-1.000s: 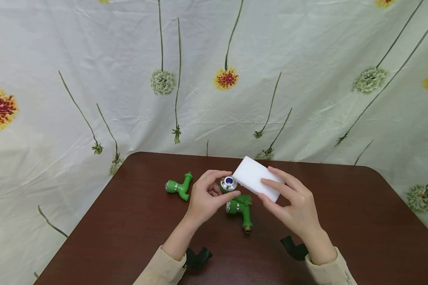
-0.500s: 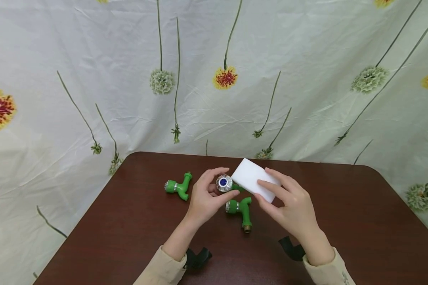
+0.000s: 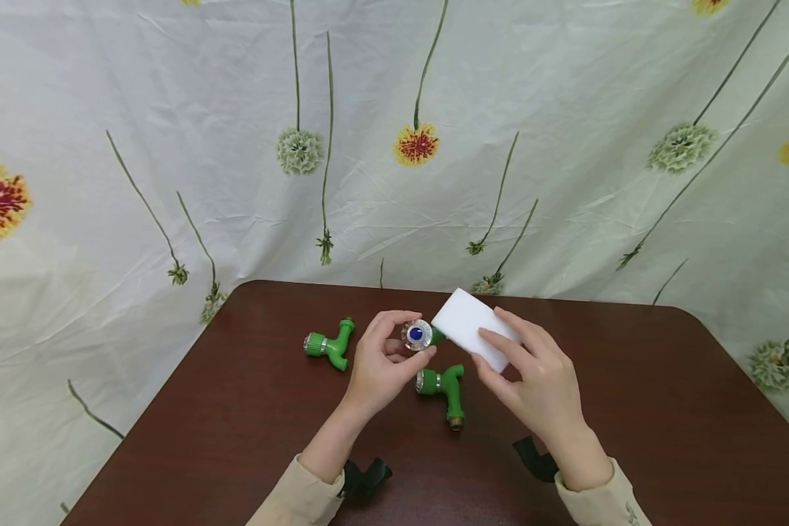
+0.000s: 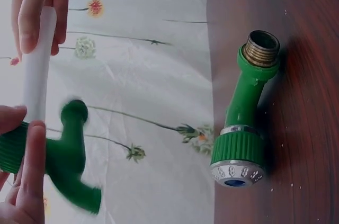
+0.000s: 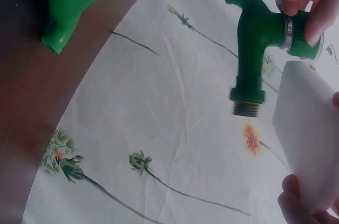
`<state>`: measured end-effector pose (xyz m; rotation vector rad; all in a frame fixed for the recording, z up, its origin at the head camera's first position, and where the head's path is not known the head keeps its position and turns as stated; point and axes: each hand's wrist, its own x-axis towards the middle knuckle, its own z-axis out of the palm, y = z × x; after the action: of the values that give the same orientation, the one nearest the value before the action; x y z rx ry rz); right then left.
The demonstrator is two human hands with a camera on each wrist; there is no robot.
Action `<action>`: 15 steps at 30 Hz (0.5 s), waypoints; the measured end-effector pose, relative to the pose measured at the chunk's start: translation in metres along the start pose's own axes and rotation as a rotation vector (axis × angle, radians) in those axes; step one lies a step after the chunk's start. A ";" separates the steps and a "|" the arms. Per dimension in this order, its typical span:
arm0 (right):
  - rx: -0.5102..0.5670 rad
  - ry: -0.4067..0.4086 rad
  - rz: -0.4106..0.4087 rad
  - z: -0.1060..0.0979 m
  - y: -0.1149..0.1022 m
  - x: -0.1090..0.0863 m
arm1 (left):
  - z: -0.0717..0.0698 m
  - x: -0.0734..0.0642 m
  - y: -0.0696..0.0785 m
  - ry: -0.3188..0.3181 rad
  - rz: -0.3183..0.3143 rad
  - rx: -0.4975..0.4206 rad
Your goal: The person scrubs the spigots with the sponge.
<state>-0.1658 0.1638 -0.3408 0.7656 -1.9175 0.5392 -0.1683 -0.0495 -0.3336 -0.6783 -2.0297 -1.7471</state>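
Taps ×3 total, i.e. held tap ×1 in L hand, plus far-L tap & near-ctr tap, so 2 on tbl; knobs 1 per tap, ∴ 3; white block qty 1, in R hand; hands 2 tot.; L sleeve + R sleeve = 2; L black pc + R black pc = 2; tbl qty 1; backdrop cloth qty 1; yellow-red printed blooms 5 in head view, incl. 4 cut by frame edge & 1 whole.
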 end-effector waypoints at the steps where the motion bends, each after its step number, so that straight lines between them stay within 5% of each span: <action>1: 0.000 -0.004 -0.005 0.001 0.000 -0.001 | 0.000 0.000 0.000 0.012 0.010 0.007; 8: -0.021 -0.101 -0.004 0.008 0.004 -0.008 | 0.000 0.000 -0.001 0.079 0.034 -0.017; 15: -0.048 0.078 0.066 0.007 0.006 -0.005 | 0.001 0.001 -0.019 0.118 0.027 -0.018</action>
<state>-0.1725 0.1647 -0.3489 0.6431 -1.8824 0.5537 -0.1800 -0.0502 -0.3483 -0.5903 -1.9203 -1.7491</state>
